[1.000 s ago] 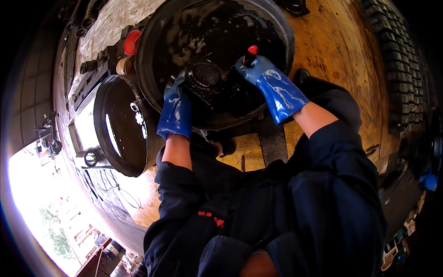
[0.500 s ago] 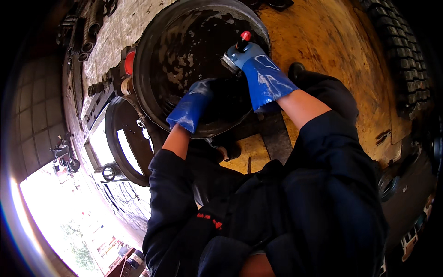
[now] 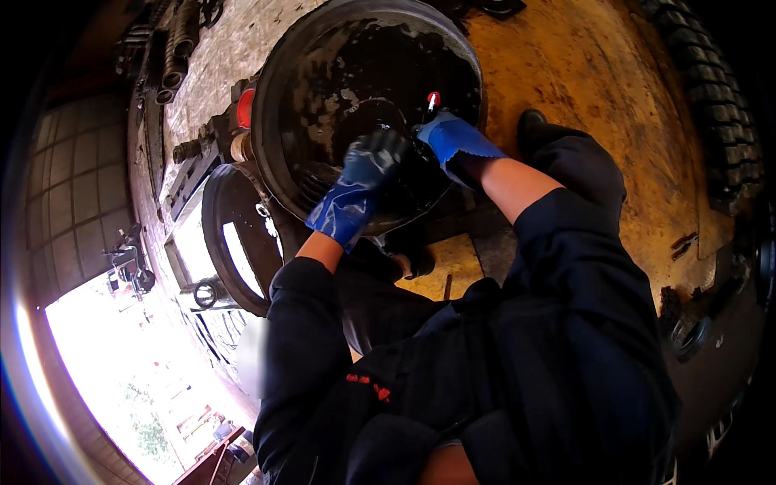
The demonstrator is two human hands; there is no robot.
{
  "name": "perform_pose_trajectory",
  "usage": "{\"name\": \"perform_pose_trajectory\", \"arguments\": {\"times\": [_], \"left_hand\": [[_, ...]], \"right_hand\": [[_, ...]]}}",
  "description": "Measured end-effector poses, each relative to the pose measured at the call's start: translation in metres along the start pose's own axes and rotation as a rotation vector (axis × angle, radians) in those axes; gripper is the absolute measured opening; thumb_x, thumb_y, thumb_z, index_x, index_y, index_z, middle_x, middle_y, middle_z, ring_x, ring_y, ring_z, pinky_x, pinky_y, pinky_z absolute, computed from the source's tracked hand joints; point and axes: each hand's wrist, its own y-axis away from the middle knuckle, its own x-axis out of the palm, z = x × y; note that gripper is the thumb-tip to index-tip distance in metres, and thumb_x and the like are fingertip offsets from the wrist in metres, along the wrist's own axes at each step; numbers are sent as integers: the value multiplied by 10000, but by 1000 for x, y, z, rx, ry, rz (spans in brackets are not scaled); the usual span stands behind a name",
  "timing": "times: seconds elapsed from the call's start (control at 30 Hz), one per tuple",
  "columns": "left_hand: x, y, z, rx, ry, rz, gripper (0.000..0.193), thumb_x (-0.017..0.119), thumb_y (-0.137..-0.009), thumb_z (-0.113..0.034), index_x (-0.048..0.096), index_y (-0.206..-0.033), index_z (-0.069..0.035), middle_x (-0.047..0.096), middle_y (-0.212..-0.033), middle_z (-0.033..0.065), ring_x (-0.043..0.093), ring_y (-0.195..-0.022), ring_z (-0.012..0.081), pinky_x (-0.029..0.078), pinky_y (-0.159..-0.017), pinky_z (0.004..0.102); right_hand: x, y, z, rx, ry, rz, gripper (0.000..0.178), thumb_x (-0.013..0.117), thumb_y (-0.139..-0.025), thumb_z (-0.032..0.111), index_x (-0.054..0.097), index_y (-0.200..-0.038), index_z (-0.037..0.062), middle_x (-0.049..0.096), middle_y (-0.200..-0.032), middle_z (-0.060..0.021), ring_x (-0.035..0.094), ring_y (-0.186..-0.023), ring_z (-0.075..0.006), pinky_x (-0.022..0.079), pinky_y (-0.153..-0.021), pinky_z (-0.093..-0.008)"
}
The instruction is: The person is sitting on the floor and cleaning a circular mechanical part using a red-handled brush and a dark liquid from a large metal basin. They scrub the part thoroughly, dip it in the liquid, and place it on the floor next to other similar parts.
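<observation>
A large round black tub [image 3: 260,145] of dark, wet liquid with foamy patches lies before me, and both hands work inside its near half. My right hand [image 3: 453,137], in a blue rubber glove, is closed round a brush whose red-tipped handle [image 3: 433,100] sticks up past the fingers; its bristles are hidden now. To its left, my left hand [image 3: 373,162], in a wet, darkened blue glove, has its fingers curled down toward the liquid. Whatever they hold is lost in the dark. Dark ribbed shapes [image 3: 317,186] show beside that glove, at the tub's near left wall.
Left of the tub stand a dark round ring-shaped part [image 3: 217,218] and a red round piece [image 3: 245,108]. Coil springs [image 3: 184,32] lie at the far left. A worn yellow-brown floor [image 3: 558,56] spreads right, with a large treaded tyre [image 3: 711,105] at its edge.
My right hand has come down and nearer with the brush, and its bristles have gone from sight. My left hand has moved right and farther into the tub. The view has shifted slightly.
</observation>
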Motion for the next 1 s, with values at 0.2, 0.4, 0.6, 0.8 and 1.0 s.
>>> {"name": "perform_pose_trajectory", "arguments": {"times": [0.2, 0.4, 0.6, 0.8, 1.0], "left_hand": [[-3, 70, 9, -342, 879, -28, 524, 360, -1046, -383, 419, -1479, -92, 442, -1527, 112, 421, -1397, 278, 320, -1153, 339], [57, 92, 14, -360, 1028, -4, 622, 300, -1056, -502, 383, -1510, -85, 390, -1565, 119, 360, -1443, 272, 244, -1181, 314], [-31, 87, -9, -757, 1762, -20, 472, 296, -1081, -283, 437, -1436, -8, 501, -1449, 173, 471, -1349, 248, 362, -1114, 303], [37, 93, 5, -552, 1208, -94, 480, 281, -1088, -273, 422, -1438, 23, 503, -1442, 188, 474, -1348, 249, 358, -1118, 302], [55, 90, 5, -396, 912, -103, 489, 267, -1094, -262, 406, -1440, 54, 506, -1436, 203, 476, -1347, 251, 354, -1122, 301]], "right_hand": [[-14, 19, 31, 202, -306, 50, 307, 701, -877, 239, 696, -1091, 19, 724, -967, -136, 693, -845, -245, 532, -773, -372], [-1, -3, 59, 494, 0, 176, 383, 727, -855, 368, 714, -1111, 83, 733, -991, -106, 697, -903, -247, 533, -792, -366], [9, -31, 30, 371, -211, 180, 434, 646, -903, 474, 705, -1130, 109, 720, -1024, -103, 675, -960, -192, 520, -844, -350], [42, -28, 45, 138, -15, 232, 362, 680, -913, 366, 693, -1163, 105, 718, -1088, -92, 670, -1012, -205, 498, -931, -332], [36, -30, 45, 479, -114, -72, 349, 675, -903, 324, 700, -1128, 58, 726, -1043, -127, 685, -962, -217, 518, -865, -340]]}}
